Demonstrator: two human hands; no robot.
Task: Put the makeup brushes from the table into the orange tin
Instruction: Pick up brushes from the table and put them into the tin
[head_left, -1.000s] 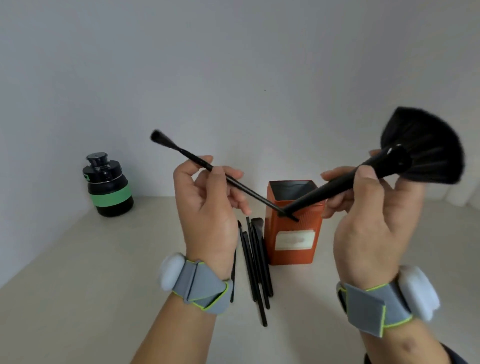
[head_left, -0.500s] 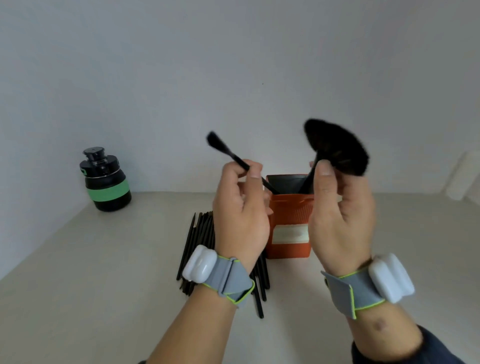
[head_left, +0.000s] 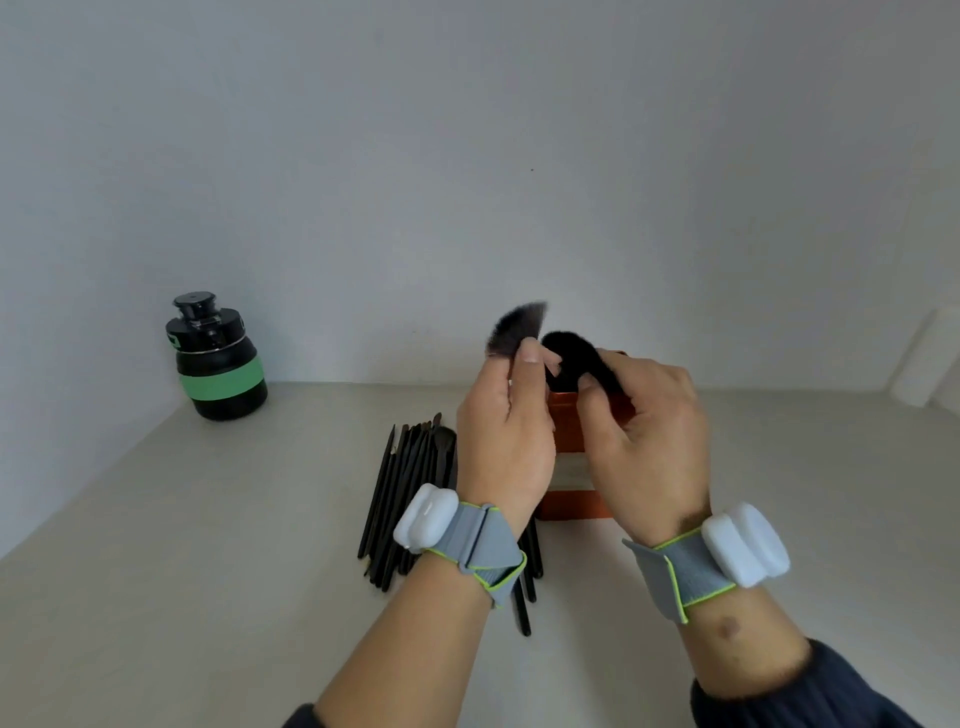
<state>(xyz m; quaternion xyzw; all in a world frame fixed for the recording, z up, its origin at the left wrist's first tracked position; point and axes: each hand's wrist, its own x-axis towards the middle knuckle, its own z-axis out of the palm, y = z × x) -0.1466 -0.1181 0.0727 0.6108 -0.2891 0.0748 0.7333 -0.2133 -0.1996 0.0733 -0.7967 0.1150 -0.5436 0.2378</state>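
The orange tin (head_left: 570, 510) stands on the table between my hands, mostly hidden by them. My left hand (head_left: 503, 441) pinches a thin black brush; only its blurred grey-black tip (head_left: 519, 326) shows above my thumb, over the tin's left side. My right hand (head_left: 652, 431) holds the big fan brush, whose black bristles (head_left: 579, 358) stick up from the tin's mouth. Its handle is hidden. A pile of several black makeup brushes (head_left: 408, 488) lies on the table left of the tin, partly under my left wrist.
A black bottle with a green band (head_left: 221, 366) stands at the back left by the wall. A white object (head_left: 930, 358) leans at the far right edge. The table (head_left: 208, 571) is pale, with walls behind and to the left.
Both hands have come together and dropped onto the tin. The fan brush has gone handle-first down into the tin, and the thin brush has swung upright over it.
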